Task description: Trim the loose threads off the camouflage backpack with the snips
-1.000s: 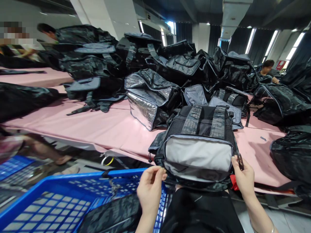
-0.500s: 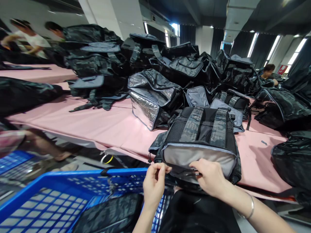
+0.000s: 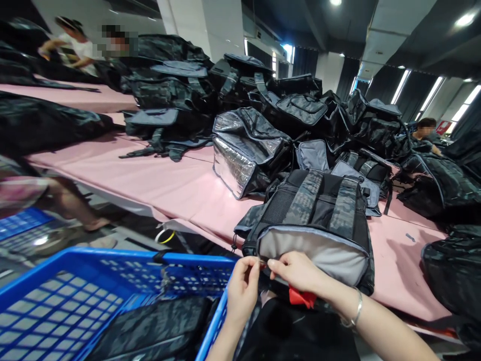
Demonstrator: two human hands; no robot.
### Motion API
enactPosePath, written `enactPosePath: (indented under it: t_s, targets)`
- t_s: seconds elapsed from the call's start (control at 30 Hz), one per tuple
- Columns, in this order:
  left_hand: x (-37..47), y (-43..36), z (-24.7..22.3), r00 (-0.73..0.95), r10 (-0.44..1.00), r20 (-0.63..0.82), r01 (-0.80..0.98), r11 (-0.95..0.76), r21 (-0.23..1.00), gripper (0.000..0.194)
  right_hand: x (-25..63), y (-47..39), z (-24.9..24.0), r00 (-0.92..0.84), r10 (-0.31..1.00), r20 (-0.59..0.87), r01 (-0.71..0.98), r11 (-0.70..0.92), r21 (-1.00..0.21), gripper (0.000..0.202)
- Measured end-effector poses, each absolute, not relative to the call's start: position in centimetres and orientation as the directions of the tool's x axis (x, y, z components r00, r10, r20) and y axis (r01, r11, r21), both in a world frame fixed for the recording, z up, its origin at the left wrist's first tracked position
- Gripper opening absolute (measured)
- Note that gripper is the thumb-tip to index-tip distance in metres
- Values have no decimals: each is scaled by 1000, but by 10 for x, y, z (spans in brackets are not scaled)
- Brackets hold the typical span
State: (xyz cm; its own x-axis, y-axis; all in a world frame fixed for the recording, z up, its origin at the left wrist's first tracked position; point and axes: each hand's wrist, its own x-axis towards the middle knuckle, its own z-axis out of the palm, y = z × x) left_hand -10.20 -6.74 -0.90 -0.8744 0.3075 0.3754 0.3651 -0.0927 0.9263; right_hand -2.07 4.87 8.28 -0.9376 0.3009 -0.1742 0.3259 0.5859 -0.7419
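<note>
A pale pillar (image 3: 205,30) and dark curtains (image 3: 409,87) stand at the far side of the room, with a person in a white top (image 3: 83,50) at the far left. Camouflage bags are heaped across the far part of a pink-covered table (image 3: 161,175); among them a silver-lined bag (image 3: 250,155) gapes open. The camouflage backpack (image 3: 326,200) lies at the table's near edge, shoulder straps up, its near compartment open on a pale grey lining (image 3: 319,250). At near left, a blue plastic basket (image 3: 203,259) contains a dark camouflage bag (image 3: 158,326).

The left hand (image 3: 244,286) is pinched nearly to a point at the backpack's near left corner. The right hand (image 3: 296,271) pinches just beside it, in front of the opening; what either has between its fingertips cannot be told. Red cloth (image 3: 301,297) shows below the right hand.
</note>
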Motion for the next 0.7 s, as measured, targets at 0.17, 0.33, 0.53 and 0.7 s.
enactPosePath:
  t_s: [0.17, 0.33, 0.53, 0.7]
  targets:
    - [-101, -68, -13, -876, 288, 388, 377, -95, 921, 23, -24, 40, 82, -926, 358, -118, 327, 607, -724, 40]
    - [-99, -68, -17, -877, 278, 392, 381, -92, 920, 22, -24, 37, 74, -926, 372, -68, 314, 656, -686, 40]
    - [-98, -69, -18, -875, 294, 385, 376, -87, 922, 22, -22, 36, 70, -925, 376, -60, 322, 688, -650, 38]
    - [-97, -68, -17, -887, 270, 375, 367, -82, 927, 24, -22, 33, 75, -904, 410, -120, 387, 667, -637, 36]
